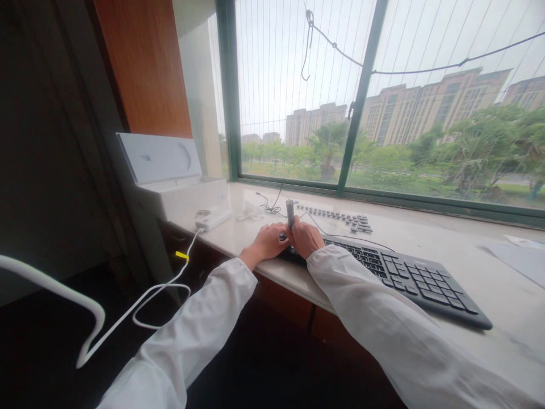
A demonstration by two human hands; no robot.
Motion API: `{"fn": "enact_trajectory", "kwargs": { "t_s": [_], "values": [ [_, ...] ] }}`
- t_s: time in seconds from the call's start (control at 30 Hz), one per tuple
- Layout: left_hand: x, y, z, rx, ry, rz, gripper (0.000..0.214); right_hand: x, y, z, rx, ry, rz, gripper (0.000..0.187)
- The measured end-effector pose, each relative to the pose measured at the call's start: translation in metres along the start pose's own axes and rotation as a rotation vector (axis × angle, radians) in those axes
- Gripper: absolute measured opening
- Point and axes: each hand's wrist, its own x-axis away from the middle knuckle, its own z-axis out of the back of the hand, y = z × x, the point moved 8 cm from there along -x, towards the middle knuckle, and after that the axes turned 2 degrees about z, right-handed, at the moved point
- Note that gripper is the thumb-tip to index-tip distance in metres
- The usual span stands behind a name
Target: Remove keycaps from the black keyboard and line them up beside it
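A black keyboard (pixel 430 278) lies along the near edge of the white sill, several of its left keys hidden under my hands. My left hand (pixel 268 242) is bent over the keyboard's left end, its fingers closed there; a small dark piece shows by the fingertips. Pressed close beside it, my right hand (pixel 306 237) is wrapped round an upright dark grey handle (pixel 290 213). The handle's lower end is hidden, so the kind of tool cannot be made out. Behind the keyboard, loose black keycaps (pixel 336 215) lie in rows.
An open white box (pixel 187 196) stands at the left, with a white power strip (pixel 213 218) and its white cable (pixel 155 289) hanging off the edge. A thin black cable (pixel 272 209) lies behind my hands. White paper (pixel 522 258) is at the right; a window (pixel 340 182) rises behind.
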Motion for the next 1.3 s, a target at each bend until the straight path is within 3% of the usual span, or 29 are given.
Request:
{"fn": "enact_trajectory", "kwargs": {
  "t_s": [0.4,1.3],
  "values": [
    [-0.0008,-0.0016,-0.0018,0.013,0.002,-0.011,0.021,0.0005,0.0055,-0.001,-0.038,-0.021,-0.07,0.029],
    [-0.0003,-0.0026,-0.0016,0.026,-0.009,0.006,0.025,0.001,0.0074,-0.0016,-0.041,0.004,-0.079,0.032]
  ]
}}
